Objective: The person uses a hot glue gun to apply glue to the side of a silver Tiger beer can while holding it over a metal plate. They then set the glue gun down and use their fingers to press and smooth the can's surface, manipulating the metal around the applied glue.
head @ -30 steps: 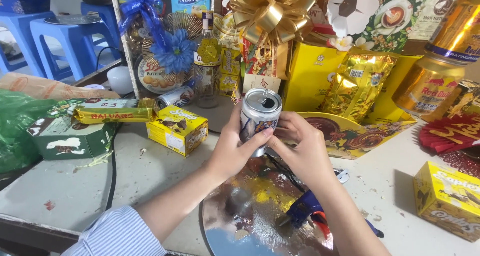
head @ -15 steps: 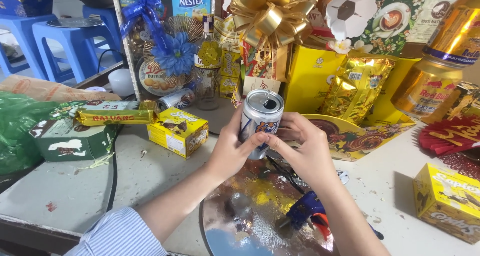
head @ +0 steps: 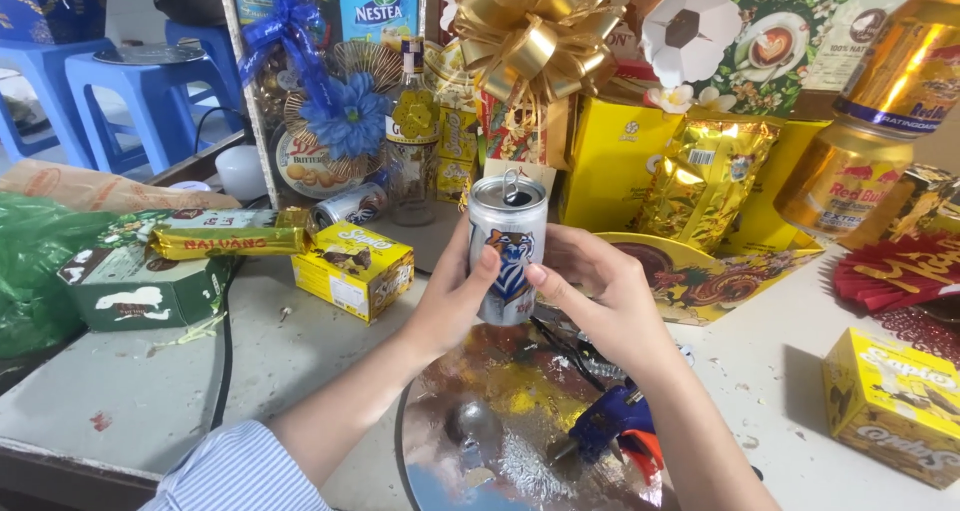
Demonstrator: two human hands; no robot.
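Nearest the bottom edge of the frame, our left sleeve, striped blue and white, shows at the lower left, and a round reflective foil board (head: 520, 441) lies flat under our forearms at the lower middle. A blue glue gun (head: 612, 426) rests on that board, just right of centre.

Above it, at the middle of the frame, we hold a silver drink can (head: 508, 246) upright between both hands. Our left hand (head: 450, 301) wraps the can's left side with the thumb laid across the front; our right hand (head: 600, 291) closes on its right side, the thumb tip meeting the printed face. Both grips are firmly closed on the can. Compared with a second ago the can sits a touch higher and more squarely upright, its opened top tilted slightly toward us, while the hands have kept much the same hold; we judge it is being steadied and positioned rather than set down.

Farther back on the left a small yellow box (head: 352, 269) and a green box (head: 140, 286) stand on the grey table (head: 280, 361). Beyond, at the top middle, a gold ribbon bow (head: 535, 36) crowns a gift arrangement.
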